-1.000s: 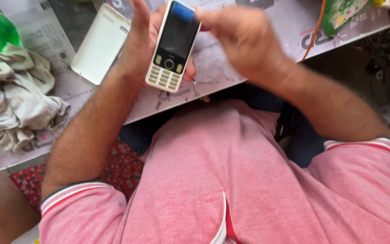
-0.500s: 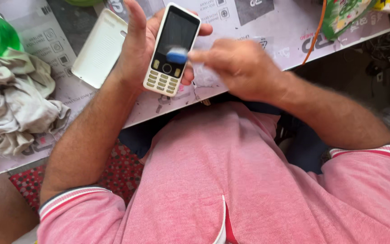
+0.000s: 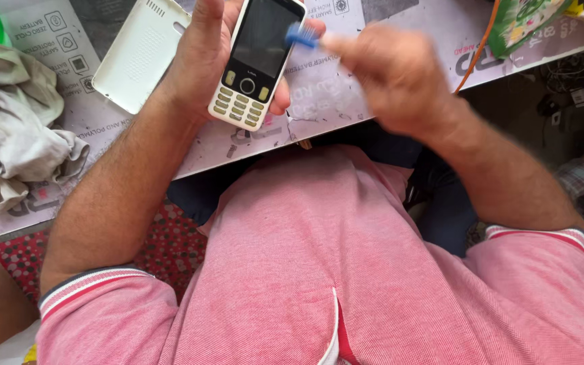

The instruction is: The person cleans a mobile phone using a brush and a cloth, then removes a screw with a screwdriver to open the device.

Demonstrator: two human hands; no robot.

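Your left hand (image 3: 201,61) clamps the light, rigid keypad phone (image 3: 257,61) by its edges, and your blurred right hand (image 3: 390,81) pinches a small blue tool (image 3: 301,35) at the screen's 3 o'clock edge; judge the glass fragile.

Worktop (image 3: 346,101) covered in printed cardboard (daylit); red dotted mat (image 3: 28,260) on floor below.

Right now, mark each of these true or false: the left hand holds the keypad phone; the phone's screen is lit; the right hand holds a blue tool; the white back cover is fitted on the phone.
1. The left hand holds the keypad phone. True.
2. The phone's screen is lit. False: it is dark.
3. The right hand holds a small blue tool at the phone's edge. True.
4. The white back cover is fitted on the phone. False: it lies apart on the table, beside the left hand.
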